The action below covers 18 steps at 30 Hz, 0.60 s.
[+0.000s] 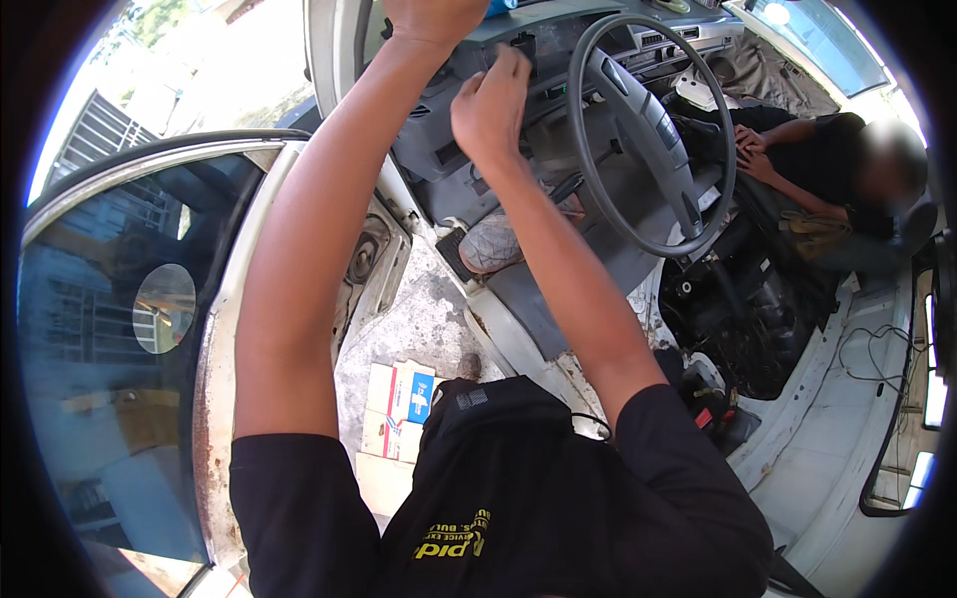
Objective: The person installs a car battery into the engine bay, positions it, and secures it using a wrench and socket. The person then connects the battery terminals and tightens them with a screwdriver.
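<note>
My left hand [431,18] is raised over the top of the dashboard [439,135], beside a small blue object [500,6]. The upper edge of the picture cuts off its fingers. Lower down and to the right, my right hand [492,108] reaches up to the dashboard's face. Its fingers are bent and closed near a dark recess [524,46], and whatever they may hold is hidden. To the right of this hand stands the large black steering wheel [576,85].
An open car door [204,399] with dark glass is on my left. Another person [847,179] sits beyond the steering wheel, hands together. An exposed engine bay [738,309] lies between us. Flattened cardboard [384,419] covers part of the ground. A loose cable [867,344] trails at right.
</note>
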Each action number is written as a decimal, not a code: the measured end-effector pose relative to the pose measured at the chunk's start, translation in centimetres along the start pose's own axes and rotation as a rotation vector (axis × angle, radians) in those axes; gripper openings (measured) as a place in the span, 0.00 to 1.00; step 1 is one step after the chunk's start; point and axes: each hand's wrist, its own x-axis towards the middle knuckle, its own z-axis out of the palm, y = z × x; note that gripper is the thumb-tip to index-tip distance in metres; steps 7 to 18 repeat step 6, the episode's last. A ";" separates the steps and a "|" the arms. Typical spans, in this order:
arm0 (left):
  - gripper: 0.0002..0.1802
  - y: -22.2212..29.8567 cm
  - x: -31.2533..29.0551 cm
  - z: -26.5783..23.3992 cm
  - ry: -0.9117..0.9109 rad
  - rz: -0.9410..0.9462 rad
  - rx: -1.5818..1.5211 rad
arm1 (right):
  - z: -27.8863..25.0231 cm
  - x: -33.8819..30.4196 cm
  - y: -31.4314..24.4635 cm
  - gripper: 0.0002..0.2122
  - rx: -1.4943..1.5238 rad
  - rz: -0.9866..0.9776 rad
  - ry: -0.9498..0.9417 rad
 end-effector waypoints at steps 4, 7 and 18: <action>0.21 -3.1 1.4 -3.3 -0.275 0.174 -0.176 | 2.4 2.9 3.8 0.31 -0.241 0.196 0.067; 0.24 -5.1 2.1 -4.6 -0.355 0.243 -0.263 | 2.3 3.9 3.8 0.32 -0.229 0.371 -0.072; 0.24 -5.1 2.1 -4.6 -0.355 0.243 -0.263 | 2.3 3.9 3.8 0.32 -0.229 0.371 -0.072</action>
